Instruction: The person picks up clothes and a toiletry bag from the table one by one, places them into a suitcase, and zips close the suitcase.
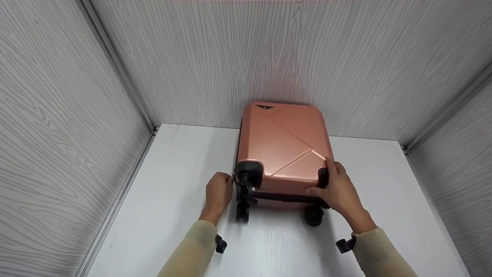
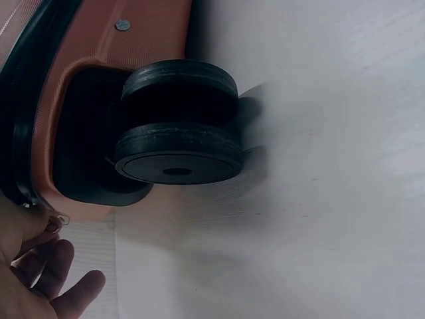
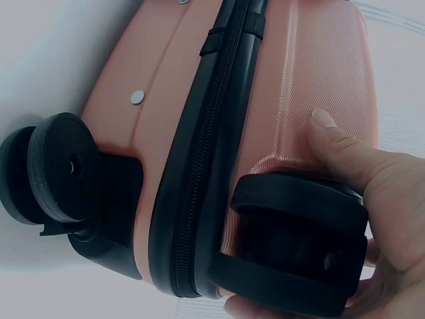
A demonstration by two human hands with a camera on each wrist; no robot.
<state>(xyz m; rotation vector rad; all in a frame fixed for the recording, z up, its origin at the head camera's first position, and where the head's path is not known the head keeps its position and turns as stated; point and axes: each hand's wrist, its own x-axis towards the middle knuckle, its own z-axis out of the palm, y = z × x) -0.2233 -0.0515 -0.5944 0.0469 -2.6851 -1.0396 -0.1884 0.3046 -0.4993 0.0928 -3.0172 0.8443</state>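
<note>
A rose-pink hard-shell suitcase [image 1: 284, 134] lies on its side on a white surface, its wheel end toward me. At its left near corner, my left hand [image 1: 220, 192] pinches a small metal zipper pull [image 2: 64, 219], mostly covered by the fingertips. My right hand [image 1: 340, 192] grips the right near corner, with the thumb [image 3: 332, 139] on the end face and the fingers around the side by a black double wheel [image 3: 299, 199]. A black zipper [image 3: 199, 166] runs between the two shell halves, and in the right wrist view its teeth look closed there.
Grey wood-grain panels [image 1: 200, 57] rise behind and on both sides, with the suitcase's far end close to the back one. The white surface [image 1: 173, 154] extends around the suitcase. Black wheels [image 1: 314, 215] stick out toward me.
</note>
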